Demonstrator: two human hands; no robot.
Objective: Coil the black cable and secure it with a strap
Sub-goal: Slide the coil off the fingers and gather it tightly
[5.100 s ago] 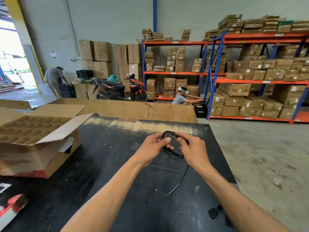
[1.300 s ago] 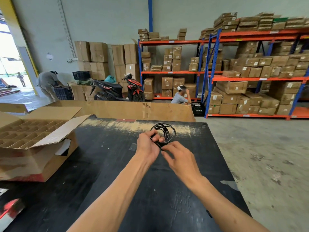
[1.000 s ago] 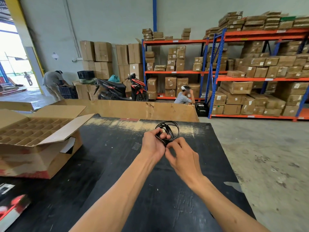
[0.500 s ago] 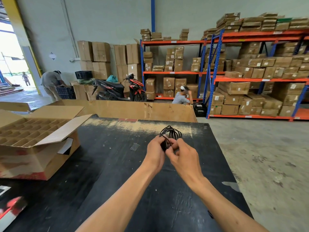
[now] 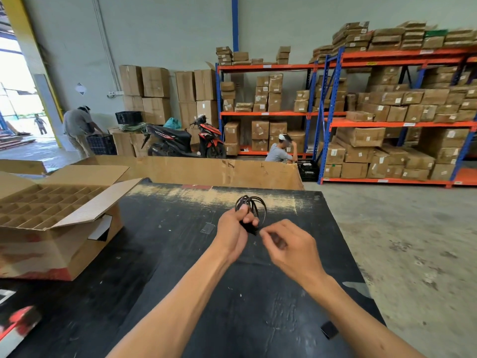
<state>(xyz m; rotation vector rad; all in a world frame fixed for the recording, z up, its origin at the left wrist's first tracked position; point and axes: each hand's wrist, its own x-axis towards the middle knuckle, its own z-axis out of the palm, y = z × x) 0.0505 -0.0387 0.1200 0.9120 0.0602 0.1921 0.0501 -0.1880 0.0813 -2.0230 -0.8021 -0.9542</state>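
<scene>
The black cable (image 5: 254,202) is wound into a small coil, and its loops stick up above my left hand (image 5: 232,233), which is closed around the bundle over the black table (image 5: 167,228). A short black strap tail (image 5: 251,229) pokes out just below that fist. My right hand (image 5: 289,246) sits a little to the right and nearer to me, its thumb and forefinger pinched together at the tip of that tail. How the strap wraps the coil is hidden inside my left hand.
An open cardboard box (image 5: 51,228) with a divider grid stands on the table's left. A low cardboard wall (image 5: 206,171) lines the far edge. A small black piece (image 5: 329,329) lies near the right edge, beyond which is concrete floor. Shelves, a scooter and people are far behind.
The loose cable tail from five seconds ago is now in the coil. In the last half second my right hand drew away to the right and toward me while my left stayed on the bundle.
</scene>
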